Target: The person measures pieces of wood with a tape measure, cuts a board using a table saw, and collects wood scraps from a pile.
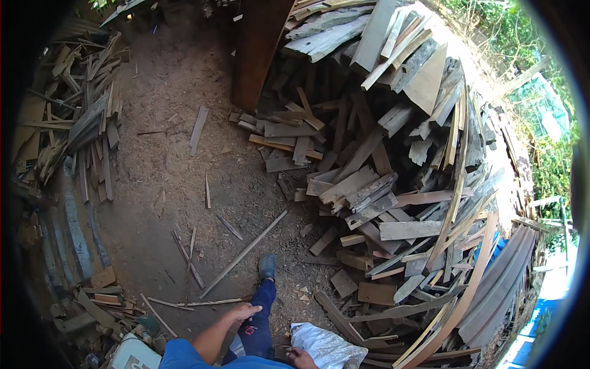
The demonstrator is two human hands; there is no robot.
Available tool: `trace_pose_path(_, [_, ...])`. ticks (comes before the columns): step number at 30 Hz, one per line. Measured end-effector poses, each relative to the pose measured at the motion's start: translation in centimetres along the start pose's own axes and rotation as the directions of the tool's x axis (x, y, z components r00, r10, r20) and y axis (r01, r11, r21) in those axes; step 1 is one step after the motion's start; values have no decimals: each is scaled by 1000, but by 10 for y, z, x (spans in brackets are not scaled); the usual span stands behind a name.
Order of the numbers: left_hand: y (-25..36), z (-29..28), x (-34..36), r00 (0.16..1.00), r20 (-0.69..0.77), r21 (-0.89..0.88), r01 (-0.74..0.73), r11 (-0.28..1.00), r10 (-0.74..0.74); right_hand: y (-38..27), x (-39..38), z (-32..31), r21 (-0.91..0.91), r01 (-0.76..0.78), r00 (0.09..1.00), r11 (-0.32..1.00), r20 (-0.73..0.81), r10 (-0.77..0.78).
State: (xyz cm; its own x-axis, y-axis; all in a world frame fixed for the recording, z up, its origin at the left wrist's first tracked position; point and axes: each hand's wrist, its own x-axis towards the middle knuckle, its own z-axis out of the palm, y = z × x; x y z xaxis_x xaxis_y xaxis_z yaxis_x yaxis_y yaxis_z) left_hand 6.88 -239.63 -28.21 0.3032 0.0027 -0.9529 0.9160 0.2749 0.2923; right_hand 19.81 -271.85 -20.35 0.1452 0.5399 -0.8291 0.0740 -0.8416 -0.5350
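My left hand (246,310) rests on my dark blue trouser leg (261,313), its fingers lying over the cloth near the knee. It holds no visible object. At the lower edge, my right hand (301,357) is beside a white woven sack (326,345), with its fingers curled in. Whether anything is between those fingers is too small to make out. The sack lies crumpled on the ground to the right of my leg. A dark shoe (267,266) is on my foot, planted on the dirt in front of me.
A large heap of scrap planks (381,209) rises on the right, with long bent boards (473,277) along it. More wood offcuts (92,117) are piled at left. A long thin stick (243,255) lies on the dirt floor (153,178). A pale container (136,353) stands at lower left.
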Motion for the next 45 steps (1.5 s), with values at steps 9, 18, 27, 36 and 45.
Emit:
trace_pose_path(9, [-134, -13, -77, 938, -256, 144, 277, 950, -235, -173, 71, -106, -233, 179, 948, 956, -219, -230])
trace_pose_path(18, [-60, -17, -144, 934, -181, -239, 264, 935, -310, -269, 95, -147, -263, 239, 957, 935, -96, -272])
trace_pose_path(27, [23, -67, -141, 905, -401, -285, 24, 958, -142, -279, 165, -180, -423, 315, 949, 850, 147, -279])
trace_pose_path(36, [110, -79, -169, 901, -354, -309, 142, 940, -252, -278, 247, -288, -540, 355, 935, 763, 195, -297])
trace_pose_path(45, [140, -156, -201, 759, -610, -358, -9, 934, -227, -279, 352, -382, -832, 361, 916, 421, 231, -328])
